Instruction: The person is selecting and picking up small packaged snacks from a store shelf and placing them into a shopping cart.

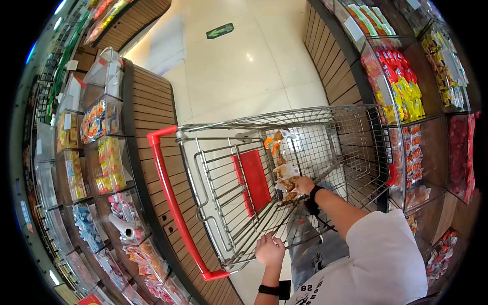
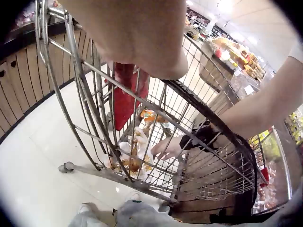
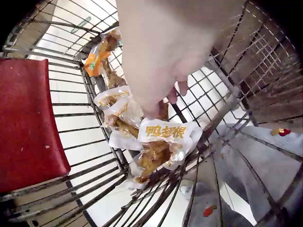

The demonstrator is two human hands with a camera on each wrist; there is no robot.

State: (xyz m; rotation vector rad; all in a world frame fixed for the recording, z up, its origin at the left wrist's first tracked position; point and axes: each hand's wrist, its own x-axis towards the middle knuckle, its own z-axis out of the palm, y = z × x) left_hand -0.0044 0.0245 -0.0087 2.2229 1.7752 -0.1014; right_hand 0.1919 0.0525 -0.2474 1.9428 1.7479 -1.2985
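Observation:
In the head view my right hand (image 1: 305, 186) reaches down inside the wire shopping cart (image 1: 305, 116). Its fingertips are right at the edge of a clear snack packet (image 3: 163, 135) with a white label and gold characters; I cannot tell whether they pinch it. Similar packets of brown meat (image 3: 124, 124) lie in a row beside it, and one with an orange label (image 3: 96, 64) is at the far end. My left hand (image 1: 270, 249) is at the cart's near rim, fingers loosely bent, with nothing visible in it.
The cart has a red handle (image 1: 178, 208) and a red panel (image 1: 252, 182). Shelving with clear bins of wrapped snacks (image 1: 109, 165) runs along the left, and more bagged goods (image 1: 401, 84) fill the right. A green arrow sign (image 1: 219, 31) marks the pale tiled floor (image 1: 244, 71) beyond.

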